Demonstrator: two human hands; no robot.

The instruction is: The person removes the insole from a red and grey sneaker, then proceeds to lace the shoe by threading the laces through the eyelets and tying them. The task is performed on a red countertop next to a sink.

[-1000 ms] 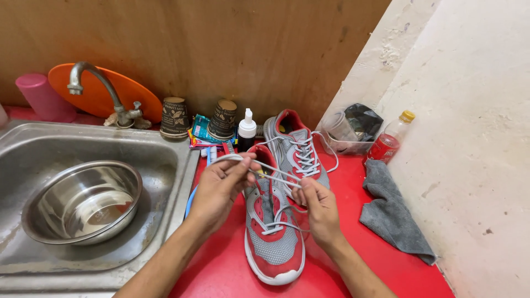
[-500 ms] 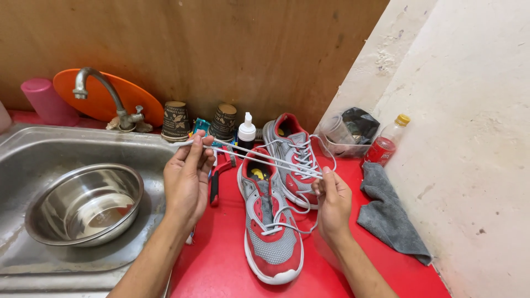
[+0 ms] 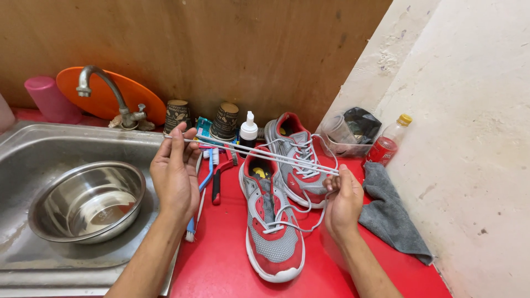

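Observation:
Two red and grey sneakers lie on a red counter (image 3: 221, 265): the near sneaker (image 3: 270, 221) points toward me, the far sneaker (image 3: 295, 154) sits behind it. A white shoelace (image 3: 259, 153) is stretched taut above them between both hands, its loop hanging down to the near sneaker. My left hand (image 3: 176, 171) pinches the lace's left end at the sink's edge, fingers raised. My right hand (image 3: 342, 196) grips the lace's other part just right of the near sneaker.
A steel sink (image 3: 33, 165) with a metal bowl (image 3: 88, 201) and tap (image 3: 110, 99) fills the left. Brushes (image 3: 212, 176) lie beside my left hand. Paper cups, a white dropper bottle (image 3: 248, 132), a red drink bottle (image 3: 386, 143) and a grey cloth (image 3: 392, 215) stand around.
My hands have drawn apart, left hand going left toward the sink and right hand going right, pulling the lace out longer and taut above the sneakers.

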